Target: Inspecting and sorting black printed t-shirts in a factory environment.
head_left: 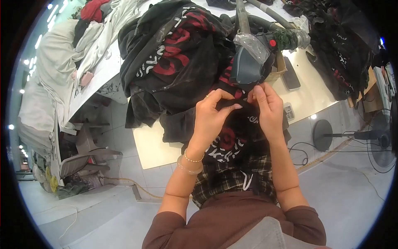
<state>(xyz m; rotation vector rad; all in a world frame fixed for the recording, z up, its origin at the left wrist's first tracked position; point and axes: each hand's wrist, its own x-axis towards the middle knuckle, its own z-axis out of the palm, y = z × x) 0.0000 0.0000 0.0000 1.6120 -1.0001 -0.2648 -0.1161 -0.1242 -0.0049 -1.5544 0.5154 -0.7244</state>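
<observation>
A black garment with red and white print (226, 143) hangs over the table's near edge and onto my lap. My left hand (210, 118) has a fold of it pinched between thumb and fingers. On the other side of the fold, my right hand (268, 108) is closed with thumb against fingers, also gripping the garment. Just beyond both hands is the rounded dark grey-blue head of a machine (247, 66), partly wrapped in clear plastic. The fabric between my fingertips is partly hidden by the hands and the machine head.
A large heap of black printed garments (182, 89) lies left of the machine. A ribbed hose (265, 24) runs behind it. Right of it are a dark phone-like slab (291, 74) and more black garments (338, 54). White cloth (62, 50) drapes far left; a fan (379, 135) stands right.
</observation>
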